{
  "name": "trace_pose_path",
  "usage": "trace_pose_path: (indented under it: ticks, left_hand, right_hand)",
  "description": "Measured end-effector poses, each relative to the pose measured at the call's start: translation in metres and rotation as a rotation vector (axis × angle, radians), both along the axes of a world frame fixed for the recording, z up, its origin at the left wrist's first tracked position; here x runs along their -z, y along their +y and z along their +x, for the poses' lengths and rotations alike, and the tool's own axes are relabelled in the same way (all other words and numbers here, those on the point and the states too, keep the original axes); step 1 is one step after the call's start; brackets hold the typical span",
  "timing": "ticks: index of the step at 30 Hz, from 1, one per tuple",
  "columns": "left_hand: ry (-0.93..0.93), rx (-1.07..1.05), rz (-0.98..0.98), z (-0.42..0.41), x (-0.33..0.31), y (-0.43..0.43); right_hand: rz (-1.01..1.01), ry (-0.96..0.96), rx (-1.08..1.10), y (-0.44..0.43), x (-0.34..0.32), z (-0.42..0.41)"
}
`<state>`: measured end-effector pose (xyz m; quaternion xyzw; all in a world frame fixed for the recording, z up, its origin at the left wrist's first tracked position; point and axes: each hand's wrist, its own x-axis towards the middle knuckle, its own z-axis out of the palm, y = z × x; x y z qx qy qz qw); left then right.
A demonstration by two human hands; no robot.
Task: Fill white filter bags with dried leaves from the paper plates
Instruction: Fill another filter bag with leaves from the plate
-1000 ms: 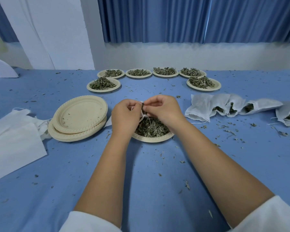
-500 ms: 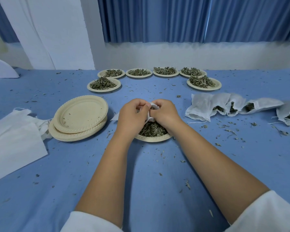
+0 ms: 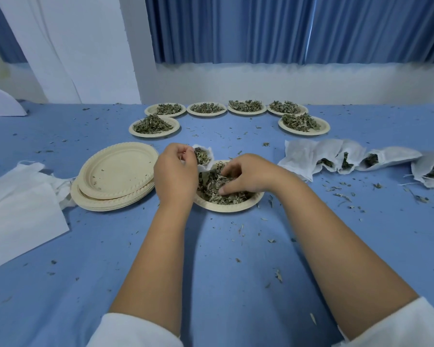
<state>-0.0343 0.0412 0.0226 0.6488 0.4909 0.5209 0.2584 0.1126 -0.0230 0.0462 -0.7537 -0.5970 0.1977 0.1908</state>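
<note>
My left hand (image 3: 175,174) holds a white filter bag (image 3: 204,156) by its mouth, above the left rim of a paper plate (image 3: 232,207) heaped with dried leaves (image 3: 212,187). The bag's mouth gapes and some green leaves show inside. My right hand (image 3: 248,174) reaches into the leaf pile with curled fingers and grips a pinch of leaves. Both forearms stretch across the blue tablecloth towards the plate.
A stack of bare paper plates (image 3: 115,174) sits left of my hands. Flat filter bags (image 3: 20,206) lie at the far left. Several filled bags (image 3: 346,160) lie in a row at the right. Several plates of leaves (image 3: 246,107) arc along the back. Leaf crumbs dot the cloth.
Both hands were together at the bag's mouth over the plate. Now my right hand has let go and dropped into the leaves, while my left hand keeps the bag, its mouth opened.
</note>
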Motion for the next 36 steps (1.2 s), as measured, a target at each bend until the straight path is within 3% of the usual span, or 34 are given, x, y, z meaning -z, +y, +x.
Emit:
trace_pose_path:
  ticks: [4,12,20,30,36]
  left_hand:
    - [0.003,-0.001,-0.005,0.0,0.001,0.001]
    - [0.005,-0.013,0.001,-0.001,0.003,0.004]
    - [0.009,-0.014,-0.006,0.0,0.004,0.006]
    - [0.011,-0.026,-0.014,-0.001,0.003,0.008]
    - [0.021,0.018,-0.036,0.001,0.002,0.005]
  right_hand:
    - [0.026,-0.145,-0.033,0.003,0.003,-0.01]
    - [0.1,-0.171,-0.018,0.003,0.006,-0.01]
    - [0.343,0.252,0.11,0.002,-0.004,0.005]
    - [0.353,0.54,0.17,-0.003,-0.008,0.008]
    - [0.468,0.792,0.219,0.0,-0.01,0.007]
